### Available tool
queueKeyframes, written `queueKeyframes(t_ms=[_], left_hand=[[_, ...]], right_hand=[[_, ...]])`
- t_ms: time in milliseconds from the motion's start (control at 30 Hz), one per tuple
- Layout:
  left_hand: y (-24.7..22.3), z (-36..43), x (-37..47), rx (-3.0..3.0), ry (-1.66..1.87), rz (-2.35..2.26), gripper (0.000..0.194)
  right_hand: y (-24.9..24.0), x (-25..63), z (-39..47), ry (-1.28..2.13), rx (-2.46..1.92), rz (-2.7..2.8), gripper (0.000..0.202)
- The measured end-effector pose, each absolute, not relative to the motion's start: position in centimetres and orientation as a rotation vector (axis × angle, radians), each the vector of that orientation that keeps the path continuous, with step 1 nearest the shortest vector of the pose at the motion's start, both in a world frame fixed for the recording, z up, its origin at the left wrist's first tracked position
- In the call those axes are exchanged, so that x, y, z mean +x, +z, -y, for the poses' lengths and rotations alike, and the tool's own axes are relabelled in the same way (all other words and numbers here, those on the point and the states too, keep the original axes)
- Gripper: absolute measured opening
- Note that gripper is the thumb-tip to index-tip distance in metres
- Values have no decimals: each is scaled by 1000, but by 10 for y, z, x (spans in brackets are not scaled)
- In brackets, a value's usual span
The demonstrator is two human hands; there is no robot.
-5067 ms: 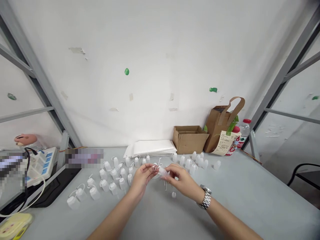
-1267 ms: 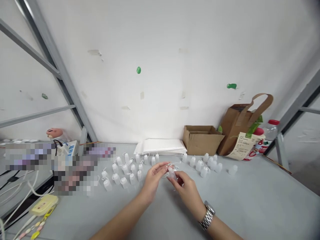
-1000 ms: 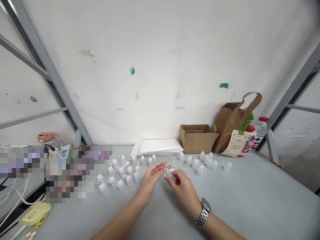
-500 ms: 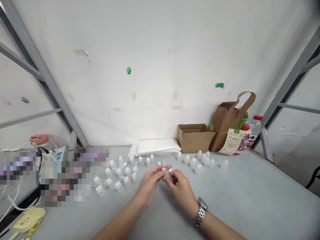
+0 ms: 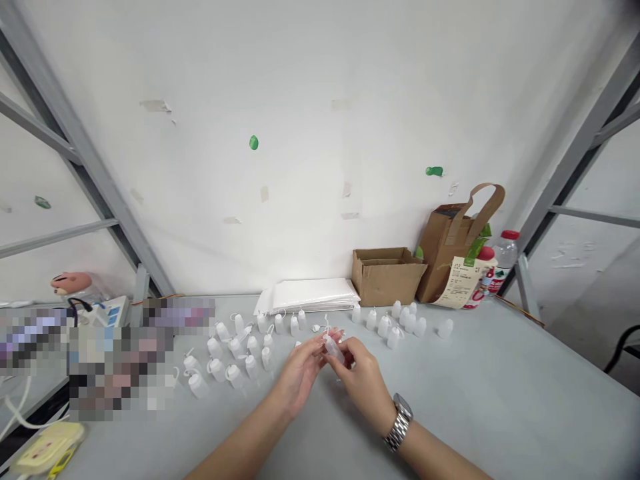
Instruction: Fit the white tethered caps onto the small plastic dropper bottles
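Observation:
Between my hands, a little above the grey table, is a small translucent plastic bottle, tilted with its top to the upper left. My left hand grips it near the top, where a thin white cap strap sticks up. The fingers of my right hand pinch its lower end. To the left stand several similar small bottles with looped cap straps. Behind my right hand is another group of small bottles, some with straps and some without. A small loose white piece lies just behind my left hand.
A stack of white envelopes, an open cardboard box and a brown paper bag line the wall. Beside the bag stands a red-capped bottle. At the left are a power strip, cables and a yellow case.
The view has shifted slightly, moving the background left. Both hands still hold the small bottle; its white strap now stands more visibly above my left fingers.

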State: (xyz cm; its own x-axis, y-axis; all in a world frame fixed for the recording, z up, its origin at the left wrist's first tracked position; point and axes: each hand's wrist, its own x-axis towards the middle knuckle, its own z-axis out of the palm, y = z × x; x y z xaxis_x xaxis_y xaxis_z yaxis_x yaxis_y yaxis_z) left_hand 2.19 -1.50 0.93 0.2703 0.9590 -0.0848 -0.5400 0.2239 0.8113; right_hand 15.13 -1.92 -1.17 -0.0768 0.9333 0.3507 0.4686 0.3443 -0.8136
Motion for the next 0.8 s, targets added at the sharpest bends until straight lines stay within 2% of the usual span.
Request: queueKeyframes(t_ms=[433, 533, 800], left_hand=[[4, 19, 24, 784, 1145, -684, 32], [3, 18, 24, 801, 1139, -694, 31], [4, 16, 23, 742, 1101, -716, 28]], right_hand=[[-13, 151, 22, 216, -1108, 1858, 13], [-10, 151, 23, 357, -1124, 1835, 11], [3, 148, 20, 1148, -1207, 1468, 18]])
